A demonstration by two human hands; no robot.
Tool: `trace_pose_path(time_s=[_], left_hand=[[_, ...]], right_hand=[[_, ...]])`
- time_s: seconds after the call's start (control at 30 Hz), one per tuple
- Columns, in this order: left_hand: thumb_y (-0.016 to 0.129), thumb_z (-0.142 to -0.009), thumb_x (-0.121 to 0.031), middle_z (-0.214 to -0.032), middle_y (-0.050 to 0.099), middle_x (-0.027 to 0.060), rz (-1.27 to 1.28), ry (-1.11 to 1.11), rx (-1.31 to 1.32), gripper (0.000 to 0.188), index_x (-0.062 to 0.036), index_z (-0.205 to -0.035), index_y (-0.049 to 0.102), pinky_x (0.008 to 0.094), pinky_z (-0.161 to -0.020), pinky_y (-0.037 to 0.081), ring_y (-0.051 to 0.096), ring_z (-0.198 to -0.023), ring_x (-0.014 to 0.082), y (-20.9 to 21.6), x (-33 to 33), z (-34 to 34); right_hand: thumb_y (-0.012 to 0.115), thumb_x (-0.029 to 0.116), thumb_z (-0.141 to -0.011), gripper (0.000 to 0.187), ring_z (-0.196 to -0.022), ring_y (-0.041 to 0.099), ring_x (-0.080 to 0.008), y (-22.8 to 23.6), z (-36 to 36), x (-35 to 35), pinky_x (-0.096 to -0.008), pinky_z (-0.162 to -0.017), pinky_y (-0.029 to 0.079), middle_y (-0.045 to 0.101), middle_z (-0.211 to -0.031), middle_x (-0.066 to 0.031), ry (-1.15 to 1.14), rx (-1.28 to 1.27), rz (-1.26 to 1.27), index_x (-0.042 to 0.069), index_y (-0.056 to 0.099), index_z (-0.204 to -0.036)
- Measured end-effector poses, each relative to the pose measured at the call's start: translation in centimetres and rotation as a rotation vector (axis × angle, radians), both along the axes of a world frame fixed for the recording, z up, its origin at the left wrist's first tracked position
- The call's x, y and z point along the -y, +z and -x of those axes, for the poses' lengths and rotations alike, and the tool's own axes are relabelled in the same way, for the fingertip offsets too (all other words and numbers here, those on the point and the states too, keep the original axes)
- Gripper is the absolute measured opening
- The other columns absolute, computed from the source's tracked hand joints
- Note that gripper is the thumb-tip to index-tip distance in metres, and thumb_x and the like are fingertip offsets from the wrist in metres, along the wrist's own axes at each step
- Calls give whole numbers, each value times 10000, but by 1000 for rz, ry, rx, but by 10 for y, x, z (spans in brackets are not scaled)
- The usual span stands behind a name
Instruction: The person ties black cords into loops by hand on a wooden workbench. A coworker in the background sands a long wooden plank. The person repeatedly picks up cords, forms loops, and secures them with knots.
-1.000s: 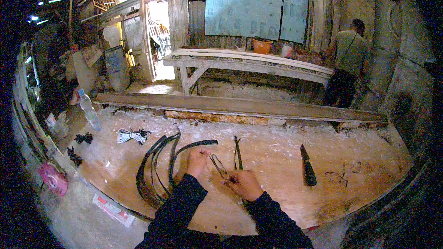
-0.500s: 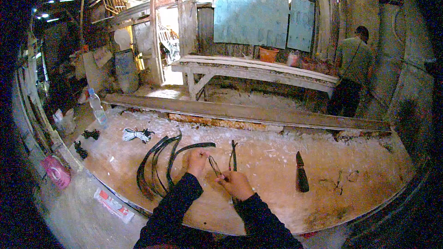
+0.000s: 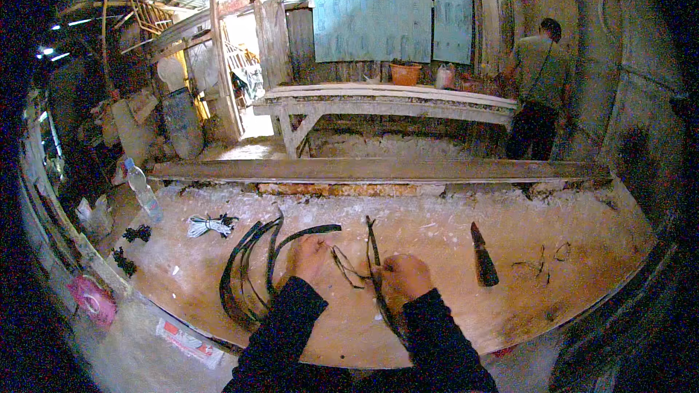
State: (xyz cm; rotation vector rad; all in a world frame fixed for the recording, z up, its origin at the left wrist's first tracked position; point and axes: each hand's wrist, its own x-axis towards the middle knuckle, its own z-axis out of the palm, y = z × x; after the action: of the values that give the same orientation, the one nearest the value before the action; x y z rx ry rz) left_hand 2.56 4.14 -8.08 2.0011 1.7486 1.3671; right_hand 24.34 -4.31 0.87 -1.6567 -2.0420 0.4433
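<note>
My left hand [image 3: 310,257] is closed, its fingertips at one end of a thin looped cord [image 3: 348,268]. Toward my right hand [image 3: 408,275] the other end of the loop stretches. My right fingers are pinched together at a narrow dark strip [image 3: 375,241], which runs down past the wrist; exactly what lies between the fingertips is partly hidden. Beside my left hand, several curved black strips [image 3: 234,269] bend across the board. A dark-handled knife [image 3: 483,258] lies to the right, its blade pointing away from me.
Far left on the worktable [image 3: 437,327] are a white cord bundle [image 3: 211,225], dark bundles [image 3: 137,233] and a plastic bottle [image 3: 144,191]. Thin cord scraps [image 3: 540,266] lie right. Behind a raised plank [image 3: 378,169] stand a bench [image 3: 386,100] and a person [image 3: 539,87].
My right hand has moved right, away from the left, and is now at the dark strip. The thin loop looks more spread out. The whole view has shifted slightly.
</note>
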Motion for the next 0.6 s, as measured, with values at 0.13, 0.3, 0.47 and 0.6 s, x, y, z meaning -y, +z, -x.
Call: trace_pose_path(time_s=[0.13,0.3,0.47,0.6], left_hand=[[559,-733,-95,-797,536,98,-57,-64,271,141,-35,-857,593,287,-630,422,528,-705,207,21,11,-6],[558,-712,-58,-861,539,93,102,-147,253,187,-89,-892,602,293,-672,438,537,-744,227,32,23,-16],[568,-687,-61,-984,506,73,22,-423,54,301,-184,-958,604,336,-808,390,464,-923,250,37,35,-27],[584,-658,-64,-1074,459,54,-145,-443,-233,339,-231,-952,611,380,-892,309,389,-1024,260,41,54,-39]], right_hand=[[632,444,-600,378,-625,568,-303,0,-13,4,-392,-576,441,582,-645,-127,109,230,181,74,613,-673],[624,457,-604,404,-634,564,-314,-2,-4,5,-391,-586,437,581,-656,-147,229,249,277,67,611,-706],[629,418,-623,383,-629,562,-299,-1,-4,4,-376,-600,432,583,-665,-149,254,166,279,55,606,-743],[634,291,-673,260,-609,554,-226,-10,-13,-6,-345,-593,431,583,-656,-104,357,64,338,41,592,-734]])
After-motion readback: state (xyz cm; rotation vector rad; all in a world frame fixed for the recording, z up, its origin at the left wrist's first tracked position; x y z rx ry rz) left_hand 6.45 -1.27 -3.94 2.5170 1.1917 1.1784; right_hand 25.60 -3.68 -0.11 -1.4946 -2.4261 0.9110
